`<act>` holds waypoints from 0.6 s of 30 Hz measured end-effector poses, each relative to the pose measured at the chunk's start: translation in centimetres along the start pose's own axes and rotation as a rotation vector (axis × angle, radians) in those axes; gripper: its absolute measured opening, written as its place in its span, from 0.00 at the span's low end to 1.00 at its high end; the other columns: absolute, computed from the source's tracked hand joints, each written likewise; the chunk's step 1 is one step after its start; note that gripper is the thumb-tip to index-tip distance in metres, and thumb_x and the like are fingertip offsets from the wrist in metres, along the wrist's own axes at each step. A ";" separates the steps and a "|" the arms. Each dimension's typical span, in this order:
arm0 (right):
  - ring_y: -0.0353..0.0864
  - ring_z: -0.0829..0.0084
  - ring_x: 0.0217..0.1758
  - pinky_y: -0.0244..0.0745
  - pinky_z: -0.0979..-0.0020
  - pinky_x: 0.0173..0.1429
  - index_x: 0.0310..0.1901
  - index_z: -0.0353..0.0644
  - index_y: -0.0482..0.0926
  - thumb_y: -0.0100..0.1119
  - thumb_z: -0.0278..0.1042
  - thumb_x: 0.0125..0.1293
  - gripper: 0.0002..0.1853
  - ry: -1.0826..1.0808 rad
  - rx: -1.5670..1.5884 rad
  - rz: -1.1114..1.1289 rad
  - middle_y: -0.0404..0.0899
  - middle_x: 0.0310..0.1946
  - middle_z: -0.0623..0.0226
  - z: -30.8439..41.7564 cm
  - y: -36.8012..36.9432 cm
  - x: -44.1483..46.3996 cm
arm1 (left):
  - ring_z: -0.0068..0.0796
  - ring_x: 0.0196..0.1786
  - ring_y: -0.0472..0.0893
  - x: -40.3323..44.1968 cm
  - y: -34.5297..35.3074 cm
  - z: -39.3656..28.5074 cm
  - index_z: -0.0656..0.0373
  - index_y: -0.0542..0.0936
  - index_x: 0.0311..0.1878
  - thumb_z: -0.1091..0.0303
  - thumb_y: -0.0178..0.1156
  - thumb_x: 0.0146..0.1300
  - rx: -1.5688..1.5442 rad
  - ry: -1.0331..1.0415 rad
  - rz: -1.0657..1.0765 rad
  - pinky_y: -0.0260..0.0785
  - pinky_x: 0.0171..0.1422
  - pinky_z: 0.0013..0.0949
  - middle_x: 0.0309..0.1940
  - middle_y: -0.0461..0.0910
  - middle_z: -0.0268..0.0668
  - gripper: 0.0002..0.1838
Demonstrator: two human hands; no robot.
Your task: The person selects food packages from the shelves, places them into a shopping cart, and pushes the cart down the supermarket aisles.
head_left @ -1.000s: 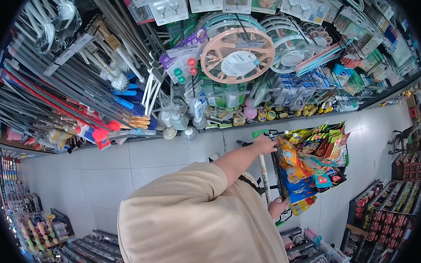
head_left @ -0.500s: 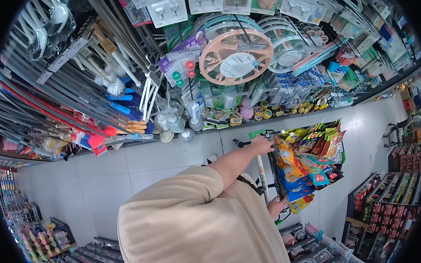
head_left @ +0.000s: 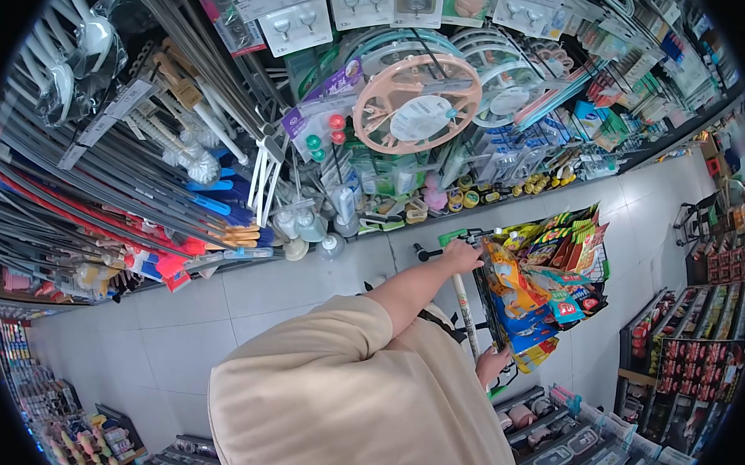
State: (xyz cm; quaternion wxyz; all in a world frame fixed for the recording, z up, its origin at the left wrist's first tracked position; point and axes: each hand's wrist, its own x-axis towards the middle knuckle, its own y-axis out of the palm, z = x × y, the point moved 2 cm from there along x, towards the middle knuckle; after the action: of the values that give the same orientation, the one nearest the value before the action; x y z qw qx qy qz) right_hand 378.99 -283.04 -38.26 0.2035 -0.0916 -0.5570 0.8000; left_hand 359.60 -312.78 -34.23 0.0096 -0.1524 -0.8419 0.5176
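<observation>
A shopping cart (head_left: 464, 313) with a pale handle bar stands ahead of me, to the right in the head view. My left hand (head_left: 462, 257) is closed over the upper end of its handle. At the lower end my right hand (head_left: 492, 366) curls at the cart's edge, its fingers partly hidden. Colourful snack bags (head_left: 547, 279) fill the cart, with orange, blue, yellow and red packs heaped together. My beige shirt (head_left: 356, 392) covers the lower middle of the view.
Along the top, a long rack holds peach round hangers (head_left: 417, 104), packaged hooks (head_left: 295, 28), toilet brushes (head_left: 195, 160) and poles. Another shelf with boxed goods (head_left: 575, 458) stands at the lower right. Shelves of red packages (head_left: 694, 367) rise farther right. Pale floor tiles (head_left: 173, 331) run between them.
The racks and shelves have shifted slightly in view. Both hands keep their places on the cart, and the snack bags look the same.
</observation>
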 end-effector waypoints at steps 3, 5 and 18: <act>0.72 0.43 0.69 0.72 0.51 0.69 0.68 0.33 0.71 0.59 0.34 0.68 0.28 0.013 -0.001 -0.006 0.72 0.67 0.45 -0.1 0.6 -0.5 | 0.47 0.45 0.87 -0.4 0.1 0.5 0.52 0.80 0.55 0.42 0.52 0.75 0.004 0.009 0.002 0.76 0.51 0.53 0.37 0.87 0.40 0.23; 0.72 0.44 0.69 0.72 0.51 0.68 0.67 0.34 0.71 0.58 0.35 0.68 0.27 0.022 -0.011 -0.023 0.72 0.67 0.45 -0.1 0.9 -1.0 | 0.47 0.45 0.87 -0.7 0.1 0.8 0.52 0.80 0.55 0.42 0.52 0.75 0.007 0.016 0.002 0.76 0.51 0.53 0.37 0.87 0.40 0.23; 0.73 0.49 0.70 0.73 0.52 0.67 0.67 0.39 0.74 0.57 0.36 0.68 0.26 0.071 -0.011 -0.054 0.73 0.68 0.54 1.3 0.1 -3.5 | 0.46 0.45 0.88 -3.1 0.0 1.3 0.53 0.79 0.59 0.42 0.53 0.75 -0.001 0.009 0.003 0.77 0.53 0.52 0.39 0.89 0.40 0.25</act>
State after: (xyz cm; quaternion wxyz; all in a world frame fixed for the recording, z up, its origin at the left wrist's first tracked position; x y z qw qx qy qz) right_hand 381.63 -285.67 -38.21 0.2442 -0.1059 -0.5560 0.7874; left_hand 362.36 -314.75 -34.40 0.0125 -0.1557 -0.8420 0.5163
